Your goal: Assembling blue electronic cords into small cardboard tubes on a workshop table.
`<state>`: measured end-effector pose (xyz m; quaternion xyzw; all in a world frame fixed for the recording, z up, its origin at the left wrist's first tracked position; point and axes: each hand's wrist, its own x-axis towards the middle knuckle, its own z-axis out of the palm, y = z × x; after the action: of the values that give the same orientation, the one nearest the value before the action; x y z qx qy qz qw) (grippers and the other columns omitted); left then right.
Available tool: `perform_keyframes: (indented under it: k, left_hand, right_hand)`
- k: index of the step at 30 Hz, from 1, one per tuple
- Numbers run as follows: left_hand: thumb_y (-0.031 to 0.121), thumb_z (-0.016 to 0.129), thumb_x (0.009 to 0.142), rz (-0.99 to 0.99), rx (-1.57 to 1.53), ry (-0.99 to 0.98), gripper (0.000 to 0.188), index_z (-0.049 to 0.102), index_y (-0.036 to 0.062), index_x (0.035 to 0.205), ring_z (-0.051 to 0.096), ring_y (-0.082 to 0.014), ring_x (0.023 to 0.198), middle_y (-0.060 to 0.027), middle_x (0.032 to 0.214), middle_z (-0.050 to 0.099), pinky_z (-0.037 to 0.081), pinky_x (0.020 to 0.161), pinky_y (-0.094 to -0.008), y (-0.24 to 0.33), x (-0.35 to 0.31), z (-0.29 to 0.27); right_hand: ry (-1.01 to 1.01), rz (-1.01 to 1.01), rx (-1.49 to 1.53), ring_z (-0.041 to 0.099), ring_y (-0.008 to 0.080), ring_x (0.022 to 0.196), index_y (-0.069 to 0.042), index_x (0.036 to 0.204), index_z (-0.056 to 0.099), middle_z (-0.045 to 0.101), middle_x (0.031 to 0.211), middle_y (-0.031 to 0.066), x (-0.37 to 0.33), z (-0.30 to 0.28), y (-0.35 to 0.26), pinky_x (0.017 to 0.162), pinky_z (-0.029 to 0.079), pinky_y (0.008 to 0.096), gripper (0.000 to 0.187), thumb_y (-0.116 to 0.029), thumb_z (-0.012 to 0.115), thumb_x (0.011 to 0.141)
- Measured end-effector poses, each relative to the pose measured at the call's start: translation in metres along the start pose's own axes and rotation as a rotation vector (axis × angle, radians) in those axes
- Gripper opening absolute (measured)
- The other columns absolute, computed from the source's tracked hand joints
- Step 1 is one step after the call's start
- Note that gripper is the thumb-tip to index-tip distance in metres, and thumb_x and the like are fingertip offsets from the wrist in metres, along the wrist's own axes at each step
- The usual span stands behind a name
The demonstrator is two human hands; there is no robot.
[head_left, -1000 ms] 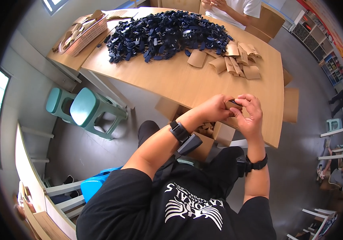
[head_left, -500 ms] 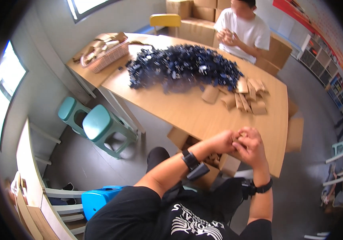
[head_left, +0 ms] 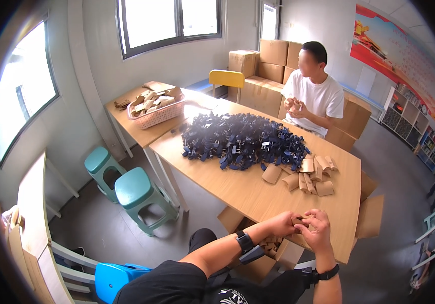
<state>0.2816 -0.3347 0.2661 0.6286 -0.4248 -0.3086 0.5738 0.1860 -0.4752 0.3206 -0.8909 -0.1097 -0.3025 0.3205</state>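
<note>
Over the near right part of the wooden table point(head_left: 217, 187), my left hand point(head_left: 281, 224) and my right hand point(head_left: 317, 231) meet, closed on a small brown cardboard box point(head_left: 299, 221). Fingers cover most of that box. Just beyond my hands lie several brown pillow-shaped cardboard boxes point(head_left: 324, 188), some leaning on one another. To their left spreads a big heap of small dark navy pieces point(head_left: 242, 139), too tangled to name. Below the table edge, under my forearms, an open carton point(head_left: 290, 253) contains more brown cardboard pieces point(head_left: 269, 247).
A pink basket point(head_left: 159, 114) of brown boxes stands at the table's far left. Across the table a person in a white shirt point(head_left: 318, 96) holds something small in both hands. Green stools point(head_left: 135, 187) and a blue stool point(head_left: 113, 281) stand left; large cartons point(head_left: 262, 91) are stacked behind.
The view has tilted up, so the table and my hands sit lower in the picture. My hands stay together on the small box, fingers slightly shifted.
</note>
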Motion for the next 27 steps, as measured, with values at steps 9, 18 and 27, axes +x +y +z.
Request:
perform_keyframes:
  k: [9, 18, 27]
  left_hand:
    - [0.012, 0.065, 0.086, 0.064, -0.051, 0.034, 0.022, 0.06, 0.0021, 0.105, 0.058, -0.008, 0.063, -0.0027, 0.077, 0.063, 0.049, 0.057, -0.0256, -0.006, 0.002, 0.003]
    - [0.012, 0.058, 0.089, 0.098, -0.071, 0.017, 0.016, 0.061, 0.0008, 0.101, 0.058, -0.0069, 0.062, -0.0009, 0.078, 0.062, 0.049, 0.056, -0.0228, -0.011, 0.002, 0.006]
    - [0.009, 0.059, 0.086, 0.074, -0.163, 0.011, 0.012, 0.064, 0.0019, 0.094, 0.055, -0.0052, 0.06, 0.0027, 0.072, 0.059, 0.046, 0.054, -0.0207, -0.01, 0.003, 0.006]
  right_hand:
    - [-0.089, 0.116, 0.165, 0.057, 0.0263, 0.089, 0.0, 0.072, 0.067, 0.066, 0.095, 0.0098, 0.0, 0.0, 0.001, 0.077, 0.047, 0.0358, 0.015, -0.005, 0.078, 0.064]
    - [0.036, 0.11, 0.039, 0.059, 0.0287, 0.09, -0.002, 0.074, 0.069, 0.068, 0.095, 0.0131, -0.013, 0.009, 0.002, 0.08, 0.047, 0.0386, 0.014, -0.014, 0.075, 0.071]
    - [0.075, 0.09, -0.167, 0.059, 0.031, 0.084, -0.002, 0.067, 0.06, 0.068, 0.093, 0.0115, -0.014, 0.01, -0.007, 0.075, 0.049, 0.0395, 0.019, -0.015, 0.073, 0.072]
